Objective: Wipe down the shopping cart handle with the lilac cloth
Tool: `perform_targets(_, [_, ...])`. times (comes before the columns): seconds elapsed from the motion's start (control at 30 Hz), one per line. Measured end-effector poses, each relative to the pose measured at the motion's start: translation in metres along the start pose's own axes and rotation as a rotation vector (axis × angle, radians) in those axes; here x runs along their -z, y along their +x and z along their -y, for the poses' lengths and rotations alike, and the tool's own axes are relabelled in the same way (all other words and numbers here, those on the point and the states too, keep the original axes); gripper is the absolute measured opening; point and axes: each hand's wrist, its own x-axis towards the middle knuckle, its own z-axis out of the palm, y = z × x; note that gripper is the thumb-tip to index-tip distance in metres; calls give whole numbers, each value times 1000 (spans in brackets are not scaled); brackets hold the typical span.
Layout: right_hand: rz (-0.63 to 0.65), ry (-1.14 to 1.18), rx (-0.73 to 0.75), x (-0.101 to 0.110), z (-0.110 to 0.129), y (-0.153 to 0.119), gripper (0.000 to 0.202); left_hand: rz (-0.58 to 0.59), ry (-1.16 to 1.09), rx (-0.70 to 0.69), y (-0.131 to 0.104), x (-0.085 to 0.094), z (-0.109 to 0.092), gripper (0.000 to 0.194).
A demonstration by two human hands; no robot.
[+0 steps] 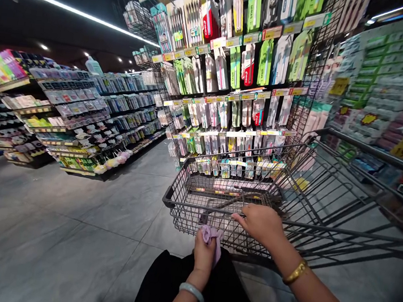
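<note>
A crumpled lilac cloth (217, 251) is bunched in my left hand (204, 254), whose fingers wrap round it in front of my dark clothing. My right hand (261, 223) grips the near top rail of a black wire shopping cart (188, 217), with the thumb lying along the rail. A few dark bars cross the cart's basket, and I see no goods in it. The left hand with the cloth is just below the cart's near side; I cannot tell whether they touch.
Beyond the cart stands a rack of packaged toothbrushes (248, 64) with price tags. Stocked shelves (83, 103) line the left side across the grey floor (106, 222). Stacked packs (386, 89) rise at the right, behind the cart's long handle bar (372, 148).
</note>
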Motion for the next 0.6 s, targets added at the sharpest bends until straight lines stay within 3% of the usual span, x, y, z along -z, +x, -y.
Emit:
perform_targets(0.13, [8,7,3,1,0,0,61,30,-92,-210,-7,-14,-55,21])
perform_targets(0.2, [22,16,8,2,0,1,60,53,-54,-287,-9,-16,-72,18])
perform_targets(0.27, [39,27,5,3,0,1,59,62,-7,-306,-10,-16,-69,19])
perform_targets(0.33, [45,36,-1,3,1,2,60,61,24,-287,-11,-16,-52,21])
perform_targets(0.43, [32,41,6,4,2,3,59,45,43,-178,-12,-19,-31,19])
perform_targets(0.5, [32,43,11,5,2,4,58,32,28,-97,-13,-23,-34,19])
perform_targets(0.6, [36,41,14,7,2,4,57,51,-43,-104,-16,-28,-64,18])
